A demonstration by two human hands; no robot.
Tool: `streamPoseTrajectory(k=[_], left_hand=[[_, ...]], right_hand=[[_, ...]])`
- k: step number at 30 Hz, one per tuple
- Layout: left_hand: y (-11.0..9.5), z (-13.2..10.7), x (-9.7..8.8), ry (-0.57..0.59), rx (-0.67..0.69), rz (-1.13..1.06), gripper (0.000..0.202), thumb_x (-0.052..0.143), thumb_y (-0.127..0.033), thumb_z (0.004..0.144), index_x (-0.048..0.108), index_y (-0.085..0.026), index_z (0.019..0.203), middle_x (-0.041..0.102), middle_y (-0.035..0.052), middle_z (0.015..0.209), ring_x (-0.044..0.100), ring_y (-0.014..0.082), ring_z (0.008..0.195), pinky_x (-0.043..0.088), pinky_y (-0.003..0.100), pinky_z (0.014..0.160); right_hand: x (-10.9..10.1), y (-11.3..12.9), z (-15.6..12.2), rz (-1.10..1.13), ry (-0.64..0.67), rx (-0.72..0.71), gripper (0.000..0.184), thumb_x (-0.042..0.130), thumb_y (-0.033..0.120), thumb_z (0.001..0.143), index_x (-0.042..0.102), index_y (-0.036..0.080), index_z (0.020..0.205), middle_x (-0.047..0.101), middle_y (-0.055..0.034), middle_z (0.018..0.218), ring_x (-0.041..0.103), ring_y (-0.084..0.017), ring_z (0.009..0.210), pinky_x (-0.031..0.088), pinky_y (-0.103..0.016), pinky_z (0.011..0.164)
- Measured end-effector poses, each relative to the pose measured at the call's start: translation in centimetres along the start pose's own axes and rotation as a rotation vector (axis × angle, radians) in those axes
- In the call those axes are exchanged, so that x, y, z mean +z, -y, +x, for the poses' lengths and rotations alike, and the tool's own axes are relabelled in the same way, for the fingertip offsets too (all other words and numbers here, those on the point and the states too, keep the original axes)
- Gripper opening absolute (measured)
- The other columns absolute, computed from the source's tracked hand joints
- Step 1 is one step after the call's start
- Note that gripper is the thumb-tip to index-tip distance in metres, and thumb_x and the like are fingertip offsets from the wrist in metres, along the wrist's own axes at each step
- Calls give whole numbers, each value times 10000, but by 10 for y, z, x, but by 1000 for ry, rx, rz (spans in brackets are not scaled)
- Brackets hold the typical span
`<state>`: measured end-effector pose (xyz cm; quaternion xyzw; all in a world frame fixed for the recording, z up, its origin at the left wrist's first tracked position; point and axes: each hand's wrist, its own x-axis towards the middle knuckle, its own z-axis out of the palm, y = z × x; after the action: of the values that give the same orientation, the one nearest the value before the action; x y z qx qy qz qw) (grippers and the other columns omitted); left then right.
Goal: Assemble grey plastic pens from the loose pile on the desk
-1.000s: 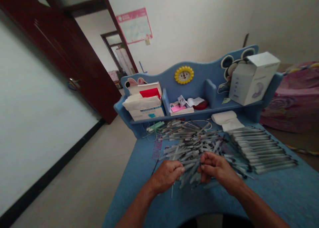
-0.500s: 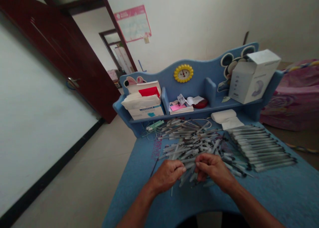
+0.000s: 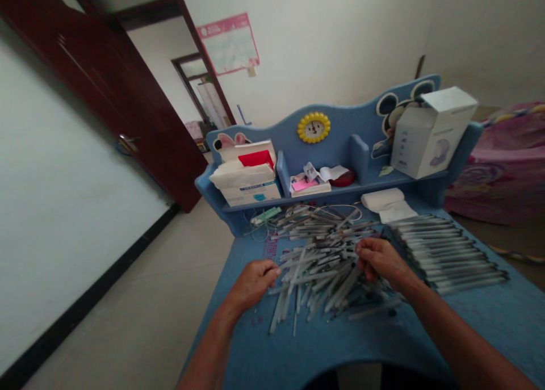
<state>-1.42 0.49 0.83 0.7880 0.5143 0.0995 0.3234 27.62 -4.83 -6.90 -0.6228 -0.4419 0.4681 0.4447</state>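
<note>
A loose pile of translucent pen barrels and pen parts (image 3: 317, 273) spreads across the middle of the blue desk (image 3: 264, 359). My left hand (image 3: 254, 282) is at the pile's left edge, its fingers curled closed with the thumb against them. Whether something thin is in them I cannot make out. My right hand (image 3: 377, 260) hovers over the right side of the pile, thumb and fingers pinched together. What it pinches, if anything, is hidden. Right of it, pens with dark ends (image 3: 449, 254) lie side by side in a neat row.
Behind the pile is a white paper roll (image 3: 382, 198) and a green-and-white object with thin cord (image 3: 266, 215). The blue shelf (image 3: 336, 117) holds a tissue-filled box (image 3: 251, 191), papers (image 3: 304, 184) and a white carton (image 3: 430, 134). A dark red door (image 3: 97, 89) stands left.
My hands have moved apart. The left went left to the pile's edge; the right went right and farther back, uncovering more pen barrels between them.
</note>
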Motion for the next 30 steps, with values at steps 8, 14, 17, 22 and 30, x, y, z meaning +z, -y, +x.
streamPoseTrajectory(k=[8, 14, 17, 22, 30], left_hand=[[-8, 4, 28, -215, -140, -669, 229, 584, -325, 712, 587, -138, 843, 578, -16, 591, 495, 102, 479, 384, 205, 443], [-33, 16, 46, -281, -115, -1357, 96, 612, -178, 731, 560, -124, 790, 606, 17, 677, 556, 91, 555, 470, 200, 508], [-47, 23, 55, -282, -99, -1562, 29, 568, -114, 765, 565, -117, 794, 612, 28, 701, 579, 91, 581, 493, 204, 541], [-70, 23, 71, -278, -61, -1727, 62, 530, -72, 790, 558, -124, 809, 610, 34, 737, 595, 102, 618, 506, 211, 558], [-64, 17, 67, -146, -119, -1888, 149, 527, -246, 840, 540, -115, 768, 478, -26, 588, 430, 31, 417, 304, 104, 330]], right_hand=[[-5, -1, 6, -247, -154, -58, 243, 501, 364, 742, 598, 171, 853, 515, 53, 411, 454, -104, 287, 297, -198, 336], [8, 5, -16, -316, -209, -157, 260, 467, 379, 782, 626, 173, 786, 548, 19, 506, 523, -125, 450, 351, -207, 431], [32, 16, -36, -205, -19, -226, 295, 445, 408, 815, 608, 168, 765, 543, 23, 549, 502, -101, 417, 345, -193, 401], [71, 32, -55, 45, 291, -182, 325, 459, 452, 821, 538, 159, 706, 544, 29, 552, 511, -89, 372, 344, -171, 346], [105, 27, -63, 187, 318, -89, 360, 387, 475, 853, 459, 182, 657, 532, 42, 455, 463, -84, 298, 311, -161, 307]])
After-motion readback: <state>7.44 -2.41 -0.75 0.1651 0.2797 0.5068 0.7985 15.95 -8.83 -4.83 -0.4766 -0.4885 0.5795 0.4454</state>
